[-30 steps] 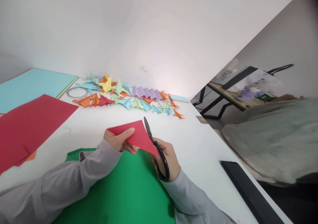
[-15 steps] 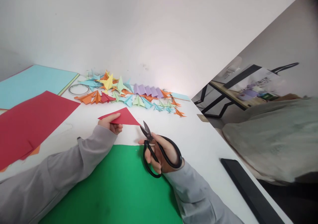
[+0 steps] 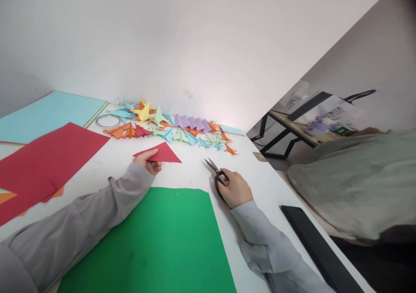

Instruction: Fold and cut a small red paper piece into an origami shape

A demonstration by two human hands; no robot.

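Note:
Between the thumb and fingers of my left hand point(image 3: 148, 162) is a folded red paper triangle point(image 3: 166, 153), its point facing right. My right hand point(image 3: 238, 190) grips black-handled scissors point(image 3: 217, 170) low over the white table, right of the triangle. The blades are slightly apart and touch no paper; part of the handles is hidden by the hand. Below both hands lies a green sheet point(image 3: 156, 241). Beyond them spreads a row of folded paper pieces point(image 3: 180, 135) in orange, blue, green and yellow.
Large red sheets point(image 3: 55, 158) and a pale blue sheet point(image 3: 55, 115) lie at the left. A ring of wire point(image 3: 108, 120) is beside them. A pleated purple strip point(image 3: 192, 123) stands by the wall. On the right are a black bar point(image 3: 315, 245) and a draped cloth point(image 3: 351, 180).
My right hand has carried the scissors right, away from the triangle's tip, and turned palm down. The left hand still holds the triangle. The view has shifted slightly.

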